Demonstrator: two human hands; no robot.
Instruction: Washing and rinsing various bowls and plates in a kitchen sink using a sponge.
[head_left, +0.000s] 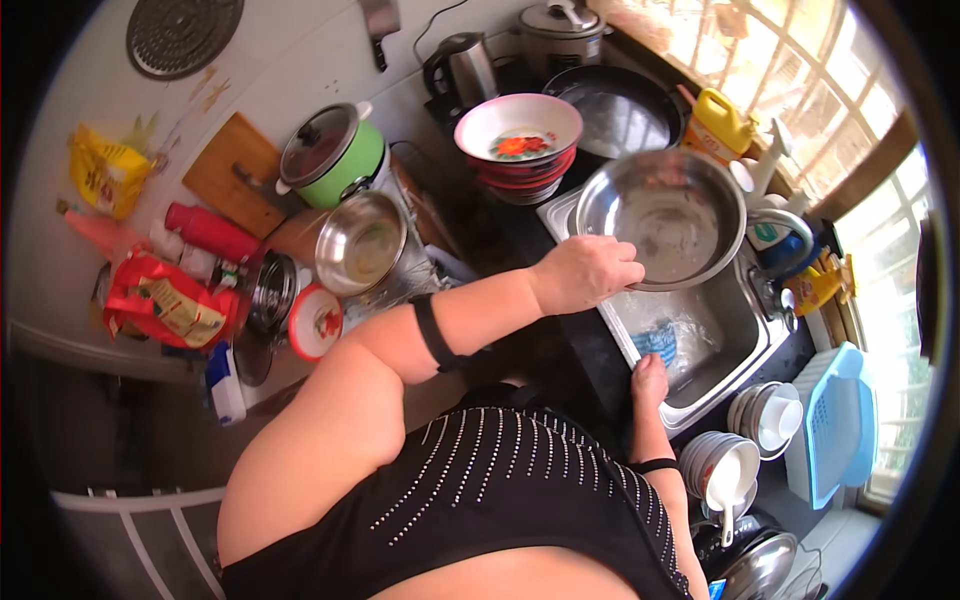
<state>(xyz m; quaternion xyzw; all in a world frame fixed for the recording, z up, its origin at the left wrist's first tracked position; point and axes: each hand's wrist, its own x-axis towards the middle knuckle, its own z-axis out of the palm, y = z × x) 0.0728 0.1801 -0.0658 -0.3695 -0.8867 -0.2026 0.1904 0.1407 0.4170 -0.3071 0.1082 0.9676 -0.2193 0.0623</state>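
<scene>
My left hand (589, 275) grips the near rim of a wide stainless steel basin (667, 217), which is raised over the back part of the sink (622, 334). At the sink's near edge is my right hand (649, 379), its thumb beside a blue-and-white cloth or packet (657, 342). Its other fingers are hidden, so whether it holds that item cannot be told. Clear plastic or water glistens in the sink beneath. Past the left hand stands a stack of enamel bowls (517, 135), the top one white inside with red flowers and a pink rim.
Behind the basin lies a large black pan (622, 112), near a kettle (461, 71). A curved faucet (787, 225) rises at the sink's right. Stacked bowls (720, 465) and a blue plastic basket (832, 420) stand at lower right. A green cooker (334, 154) and steel bowl (361, 244) are left.
</scene>
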